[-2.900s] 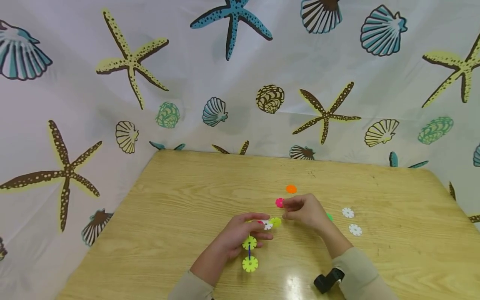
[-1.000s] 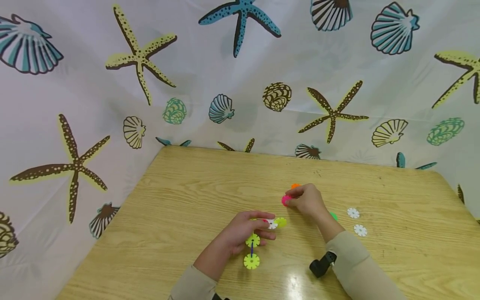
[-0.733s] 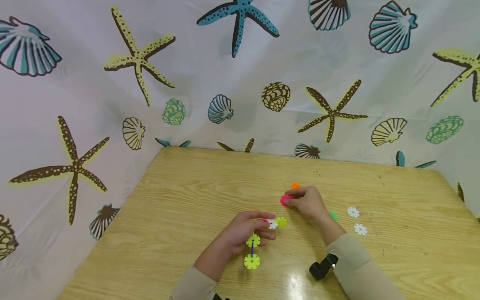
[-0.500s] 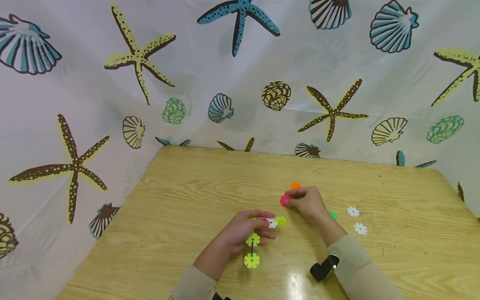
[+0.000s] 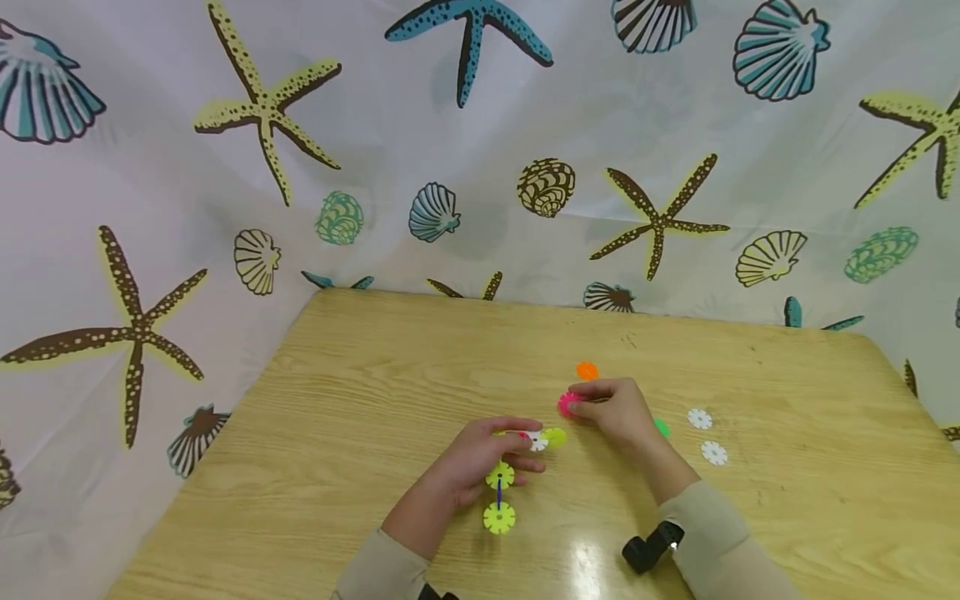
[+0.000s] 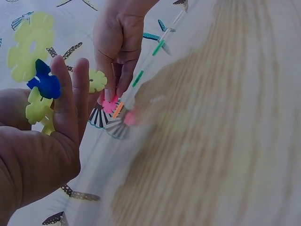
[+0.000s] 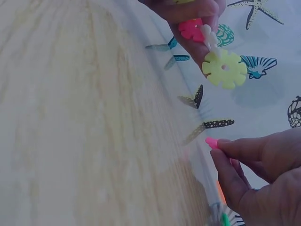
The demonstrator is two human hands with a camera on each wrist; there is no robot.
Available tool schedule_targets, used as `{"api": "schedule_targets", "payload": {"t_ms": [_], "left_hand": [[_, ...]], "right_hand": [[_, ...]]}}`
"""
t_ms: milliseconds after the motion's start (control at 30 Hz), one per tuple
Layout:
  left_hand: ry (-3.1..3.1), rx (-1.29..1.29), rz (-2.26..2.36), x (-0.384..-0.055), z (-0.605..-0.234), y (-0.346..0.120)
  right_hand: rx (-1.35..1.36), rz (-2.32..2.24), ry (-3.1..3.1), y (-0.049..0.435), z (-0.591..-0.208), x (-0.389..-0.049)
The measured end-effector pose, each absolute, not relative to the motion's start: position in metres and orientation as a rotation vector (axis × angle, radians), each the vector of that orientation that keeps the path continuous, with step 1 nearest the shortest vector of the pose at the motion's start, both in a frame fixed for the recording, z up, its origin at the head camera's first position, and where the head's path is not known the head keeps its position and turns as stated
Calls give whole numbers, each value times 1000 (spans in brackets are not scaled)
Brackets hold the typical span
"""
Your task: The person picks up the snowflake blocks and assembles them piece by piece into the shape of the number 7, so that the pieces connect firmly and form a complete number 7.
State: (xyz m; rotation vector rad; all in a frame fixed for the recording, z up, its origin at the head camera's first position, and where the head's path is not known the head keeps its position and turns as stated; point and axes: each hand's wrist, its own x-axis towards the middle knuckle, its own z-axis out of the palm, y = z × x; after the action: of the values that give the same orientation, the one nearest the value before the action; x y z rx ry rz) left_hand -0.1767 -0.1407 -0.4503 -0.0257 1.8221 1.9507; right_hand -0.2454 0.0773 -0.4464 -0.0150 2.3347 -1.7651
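Observation:
My left hand [image 5: 480,457] holds a chain of interlocking notched plastic discs. A yellow disc [image 5: 498,517] hangs at the near end, joined by a blue disc [image 6: 44,80] seen edge-on to another yellow disc [image 5: 500,476]. Beyond the fingers, a red-pink disc [image 7: 191,29], a white disc [image 7: 210,40] and a yellow disc [image 7: 225,69] make up the chain's other end. My right hand [image 5: 618,412] pinches a pink disc [image 5: 567,406] between thumb and index finger, apart from the chain. Part of the chain is hidden by the left fingers.
On the wooden table [image 5: 375,375] lie an orange disc [image 5: 587,371] behind the right hand, a green disc [image 5: 662,427] partly hidden by the right forearm, and two white discs [image 5: 700,418] to the right. A shell-patterned cloth [image 5: 480,150] hangs around the table's back and sides.
My right hand has reached the pink disc and now pinches it. Over the last second both hands stay almost still, and the head view shifts slightly. The left hand keeps its hold on the chain.

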Motion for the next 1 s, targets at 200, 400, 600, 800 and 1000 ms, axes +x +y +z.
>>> {"api": "schedule_targets", "payload": {"t_ms": [200,400,600,800,1000], "left_hand": [[1823,-21,1965,-177,-447,-143],[1813,-21,1967,-177,-445,-143],[1800,-31,1976,-177,-445,-142],[1791,-36,1985,-176,-446,-140],[1782,-25,1986,-174,-446,-138]], "right_hand": [[-40,-1805,2307,79,-440,-243],[-92,-1804,2285,82,-438,-241],[-133,-1819,2259,85,-434,-232],[-144,-1850,2216,90,-431,-226],[-126,-1819,2224,95,-431,-221]]}}
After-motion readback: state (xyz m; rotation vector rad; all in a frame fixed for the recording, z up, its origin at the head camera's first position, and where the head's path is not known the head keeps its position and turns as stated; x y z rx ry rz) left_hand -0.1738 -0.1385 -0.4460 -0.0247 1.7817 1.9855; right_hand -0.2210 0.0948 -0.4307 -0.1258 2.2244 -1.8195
